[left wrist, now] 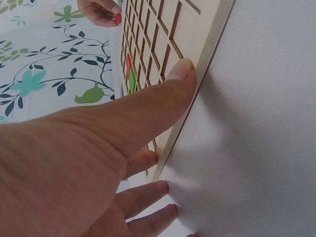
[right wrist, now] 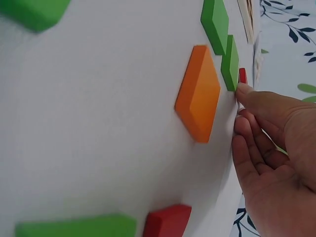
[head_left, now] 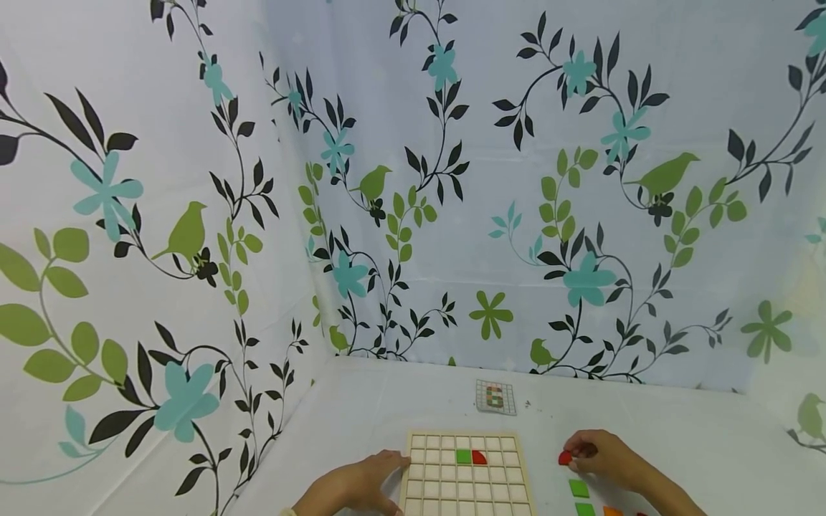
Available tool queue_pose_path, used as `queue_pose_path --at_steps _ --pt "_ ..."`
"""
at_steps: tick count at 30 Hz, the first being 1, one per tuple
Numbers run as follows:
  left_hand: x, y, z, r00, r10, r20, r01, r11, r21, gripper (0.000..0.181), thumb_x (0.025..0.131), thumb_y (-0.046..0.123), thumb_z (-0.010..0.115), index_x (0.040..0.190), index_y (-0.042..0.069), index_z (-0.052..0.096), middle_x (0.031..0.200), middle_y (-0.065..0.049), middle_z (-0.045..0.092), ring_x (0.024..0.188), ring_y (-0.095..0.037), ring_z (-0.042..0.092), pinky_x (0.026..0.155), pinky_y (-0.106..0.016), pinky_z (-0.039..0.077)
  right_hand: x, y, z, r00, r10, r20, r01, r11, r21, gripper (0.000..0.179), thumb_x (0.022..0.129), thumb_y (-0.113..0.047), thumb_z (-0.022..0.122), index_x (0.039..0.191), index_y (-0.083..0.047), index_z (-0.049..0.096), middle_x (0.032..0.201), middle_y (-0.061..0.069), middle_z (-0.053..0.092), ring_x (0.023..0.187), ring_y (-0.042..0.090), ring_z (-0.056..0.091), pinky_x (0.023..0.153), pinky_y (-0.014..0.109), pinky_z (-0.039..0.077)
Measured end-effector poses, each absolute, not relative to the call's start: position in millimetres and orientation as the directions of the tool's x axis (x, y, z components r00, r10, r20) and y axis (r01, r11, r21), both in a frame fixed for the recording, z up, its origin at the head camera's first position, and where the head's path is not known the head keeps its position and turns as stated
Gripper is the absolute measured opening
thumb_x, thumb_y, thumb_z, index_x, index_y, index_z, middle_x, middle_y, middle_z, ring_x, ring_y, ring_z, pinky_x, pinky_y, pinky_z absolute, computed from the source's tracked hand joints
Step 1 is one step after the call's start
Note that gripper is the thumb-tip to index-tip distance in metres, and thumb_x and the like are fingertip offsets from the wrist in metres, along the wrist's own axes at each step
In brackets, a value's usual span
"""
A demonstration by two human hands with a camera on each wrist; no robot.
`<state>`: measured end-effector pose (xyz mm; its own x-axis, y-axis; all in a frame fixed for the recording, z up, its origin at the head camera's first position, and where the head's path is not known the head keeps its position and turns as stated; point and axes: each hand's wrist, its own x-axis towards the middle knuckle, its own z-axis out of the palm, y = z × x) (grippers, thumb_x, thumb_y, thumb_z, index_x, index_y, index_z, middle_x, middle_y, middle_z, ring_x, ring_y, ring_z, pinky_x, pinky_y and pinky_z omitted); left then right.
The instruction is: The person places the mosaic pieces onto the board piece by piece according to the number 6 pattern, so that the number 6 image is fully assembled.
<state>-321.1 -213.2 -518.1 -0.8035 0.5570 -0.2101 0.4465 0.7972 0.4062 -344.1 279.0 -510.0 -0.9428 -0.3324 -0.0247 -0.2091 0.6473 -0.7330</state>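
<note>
Head view first: the left hand (head_left: 371, 481) is at the left edge of the wooden board (head_left: 434, 473), fingers straight and parted, while off the board's right side the right hand (head_left: 603, 459) has a red piece (head_left: 565, 457) pinched between thumb and fingers! On the board, a green tile (head_left: 464, 456) and a red quarter-round (head_left: 479, 457) sit side by side; a printed card (head_left: 495, 398) lies beyond it, a pair of green tiles (head_left: 578, 489) to its right.

Over to the left wrist, and the thumb lies straight on the board's rim; light, steady contact should serve, since a shove could skid the frame.

Right wrist now: the thumb covers much of that red piece, so its outline is hard to tell here. An orange tile (right wrist: 198, 94) lies farther from the board than the green pair. Best technique, I'd say: grip by the edges, curve in plain sight, knuckles clear of those loose tiles
</note>
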Motion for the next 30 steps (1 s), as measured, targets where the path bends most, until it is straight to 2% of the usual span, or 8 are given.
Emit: queue_pose_path --at_steps 2,5,12,15,22,25,30 --pt "-297 -200 -485 -0.823 0.516 -0.236 0.400 0.822 0.405 0.082 0.087 0.037 0.088 0.156 0.014 0.050 0.159 -0.014 0.049 0.148 -0.032 0.046 0.118 -0.055 0.043 -345 276 -511 -0.935 -0.354 -0.009 -0.231 0.628 -0.743 0.021 0.091 -0.012 0.082 0.107 -0.003 0.072 0.096 0.000 0.068 0.088 0.019 0.059 0.074 0.024 0.053" --pt "-289 -195 -474 -0.833 0.501 -0.237 0.381 0.829 0.410 0.079 0.087 0.032 0.089 0.154 0.012 0.051 0.158 -0.014 0.050 0.148 -0.033 0.047 0.119 -0.052 0.043 -346 268 -510 -0.930 -0.368 0.014 -0.257 0.623 -0.739 0.020 0.093 -0.014 0.081 0.107 -0.003 0.072 0.097 -0.001 0.069 0.088 0.016 0.061 0.075 0.024 0.054" --pt "-320 -216 -523 -0.785 0.586 -0.201 0.497 0.790 0.360 0.084 0.091 0.054 0.079 0.160 0.020 0.043 0.162 -0.012 0.046 0.150 -0.030 0.043 0.118 -0.051 0.044 -351 235 -502 -0.918 -0.383 0.101 -0.339 0.626 -0.702 0.016 0.090 -0.008 0.080 0.102 -0.005 0.071 0.092 -0.001 0.066 0.084 0.013 0.059 0.072 0.024 0.053" --pt "-328 -221 -534 -0.767 0.612 -0.193 0.521 0.769 0.371 0.087 0.091 0.057 0.079 0.161 0.022 0.042 0.163 -0.010 0.045 0.151 -0.029 0.043 0.119 -0.049 0.043 -351 219 -498 -0.903 -0.410 0.126 -0.377 0.618 -0.690 0.015 0.090 -0.008 0.080 0.101 -0.004 0.070 0.093 0.000 0.066 0.084 0.012 0.059 0.072 0.024 0.053" --pt "-322 -215 -522 -0.777 0.588 -0.226 0.479 0.784 0.394 0.086 0.090 0.053 0.082 0.160 0.023 0.043 0.163 -0.009 0.045 0.152 -0.028 0.042 0.120 -0.050 0.042 -349 177 -492 -0.875 -0.460 0.150 -0.423 0.577 -0.699 0.017 0.091 -0.010 0.081 0.100 -0.003 0.068 0.094 0.002 0.064 0.084 0.014 0.056 0.073 0.027 0.052" --pt "-317 -211 -514 -0.791 0.566 -0.233 0.449 0.795 0.408 0.085 0.089 0.050 0.084 0.159 0.024 0.045 0.163 -0.009 0.046 0.151 -0.029 0.042 0.119 -0.052 0.042 -348 160 -491 -0.867 -0.471 0.161 -0.435 0.559 -0.706 0.016 0.089 -0.006 0.080 0.099 -0.003 0.068 0.094 0.004 0.063 0.085 0.016 0.055 0.072 0.027 0.051" --pt "-311 -207 -507 -0.807 0.540 -0.237 0.439 0.819 0.369 0.084 0.089 0.050 0.083 0.159 0.022 0.045 0.163 -0.012 0.045 0.151 -0.030 0.043 0.119 -0.053 0.043 -346 133 -487 -0.839 -0.503 0.208 -0.486 0.519 -0.703 0.017 0.087 0.000 0.081 0.097 0.000 0.068 0.094 0.007 0.063 0.085 0.019 0.056 0.072 0.027 0.051"
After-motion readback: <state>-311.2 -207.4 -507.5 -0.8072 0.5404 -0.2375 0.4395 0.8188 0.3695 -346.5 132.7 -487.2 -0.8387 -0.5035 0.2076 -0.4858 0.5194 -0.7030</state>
